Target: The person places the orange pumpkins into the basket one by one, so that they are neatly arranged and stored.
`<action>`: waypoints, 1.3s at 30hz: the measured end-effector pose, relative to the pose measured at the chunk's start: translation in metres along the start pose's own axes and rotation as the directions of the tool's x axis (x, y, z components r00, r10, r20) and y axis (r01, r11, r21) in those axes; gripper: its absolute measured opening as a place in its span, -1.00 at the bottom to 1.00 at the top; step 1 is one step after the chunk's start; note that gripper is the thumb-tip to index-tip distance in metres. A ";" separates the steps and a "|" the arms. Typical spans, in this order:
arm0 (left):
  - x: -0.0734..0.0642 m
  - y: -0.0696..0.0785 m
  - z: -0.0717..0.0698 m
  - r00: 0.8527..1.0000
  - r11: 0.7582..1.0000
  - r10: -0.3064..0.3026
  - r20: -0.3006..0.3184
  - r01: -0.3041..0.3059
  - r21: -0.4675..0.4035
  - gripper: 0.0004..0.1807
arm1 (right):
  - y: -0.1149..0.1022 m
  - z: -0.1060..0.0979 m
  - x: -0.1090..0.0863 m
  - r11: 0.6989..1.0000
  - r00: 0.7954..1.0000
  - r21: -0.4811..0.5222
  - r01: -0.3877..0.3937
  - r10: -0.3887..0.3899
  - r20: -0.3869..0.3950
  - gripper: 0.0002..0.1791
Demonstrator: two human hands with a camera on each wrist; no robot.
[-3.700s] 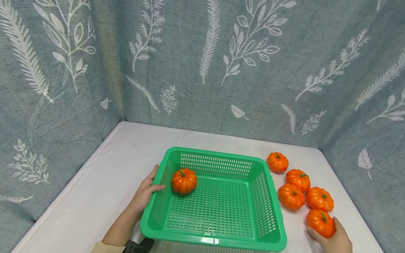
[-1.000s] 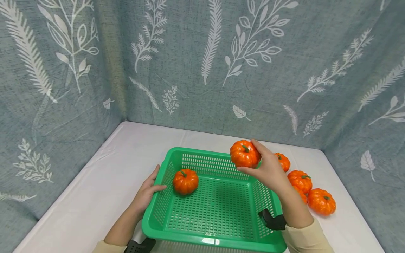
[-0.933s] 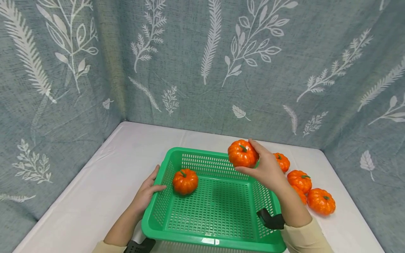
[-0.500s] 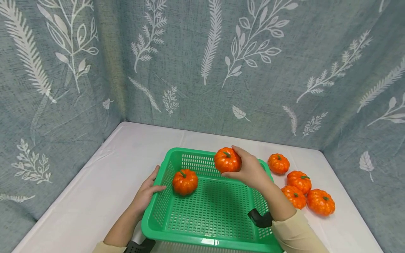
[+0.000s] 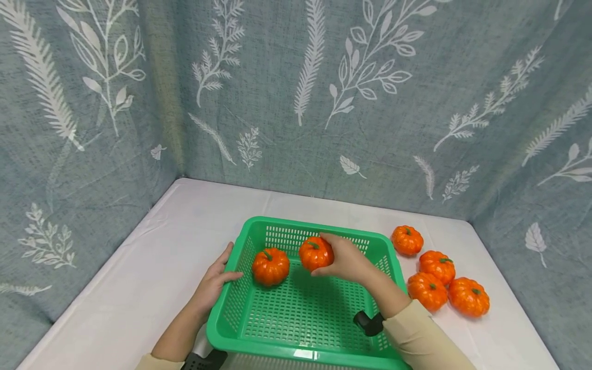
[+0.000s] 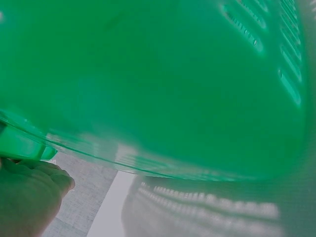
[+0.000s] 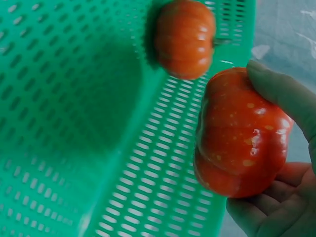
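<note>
A small orange pumpkin (image 5: pixel 316 254) with a green stem is in my right hand (image 5: pixel 347 258), thumb on one side and fingers on the other. It hangs inside the green plastic basket (image 5: pixel 307 353), near the back wall, and seems raised off the floor. The right wrist view shows the held pumpkin (image 7: pixel 243 133) close up. A second pumpkin (image 5: pixel 271 266) sits in the basket's left back part. My left hand (image 5: pixel 211 281) grips the basket's left rim, its thumb over the edge; in the left wrist view the basket wall (image 6: pixel 138 89) hides part of that hand (image 6: pixel 34 197).
Several more orange pumpkins (image 5: pixel 469 297) stand in a group on the white table (image 5: pixel 139 277), right of the basket. Behind and beside the table hang grey-green curtains (image 5: pixel 273 103) with white leaf prints.
My right hand picked up a pumpkin from the table's right side, carried it left over the basket, and has lowered it inside beside the other pumpkin. My left hand has stayed on the rim.
</note>
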State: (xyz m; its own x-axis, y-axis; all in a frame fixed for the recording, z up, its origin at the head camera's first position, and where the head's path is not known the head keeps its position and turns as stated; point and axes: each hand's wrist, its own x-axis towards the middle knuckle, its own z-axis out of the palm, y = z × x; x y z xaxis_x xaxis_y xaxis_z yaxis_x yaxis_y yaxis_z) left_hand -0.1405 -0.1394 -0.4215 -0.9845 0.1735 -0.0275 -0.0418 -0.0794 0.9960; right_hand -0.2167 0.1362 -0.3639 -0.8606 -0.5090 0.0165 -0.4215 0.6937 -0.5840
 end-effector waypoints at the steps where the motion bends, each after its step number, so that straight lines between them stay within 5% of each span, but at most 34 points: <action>1: 0.000 0.000 0.000 1.000 1.000 0.001 -0.002 -0.001 0.000 -0.16 | 0.001 0.002 0.001 1.000 1.000 0.001 0.006 -0.006 0.013 -0.05; 13: 0.000 -0.001 0.001 1.000 1.000 0.002 -0.003 -0.002 -0.013 -0.16 | 0.016 0.024 0.006 0.995 0.992 -0.077 0.061 -0.052 0.111 -0.10; 39: -0.001 -0.001 0.001 1.000 1.000 0.000 -0.010 0.000 -0.009 -0.16 | 0.020 0.036 0.008 0.981 0.981 -0.153 0.118 -0.091 0.171 -0.05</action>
State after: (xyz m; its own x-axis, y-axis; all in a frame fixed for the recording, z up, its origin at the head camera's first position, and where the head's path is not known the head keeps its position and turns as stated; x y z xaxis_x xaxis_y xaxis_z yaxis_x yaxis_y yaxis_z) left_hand -0.1391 -0.1387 -0.4226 -0.9861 0.1637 -0.0285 -0.0435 -0.0885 0.9951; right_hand -0.2219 0.1272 -0.4046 -0.7568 -0.6500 -0.0692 -0.5592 0.6986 -0.4465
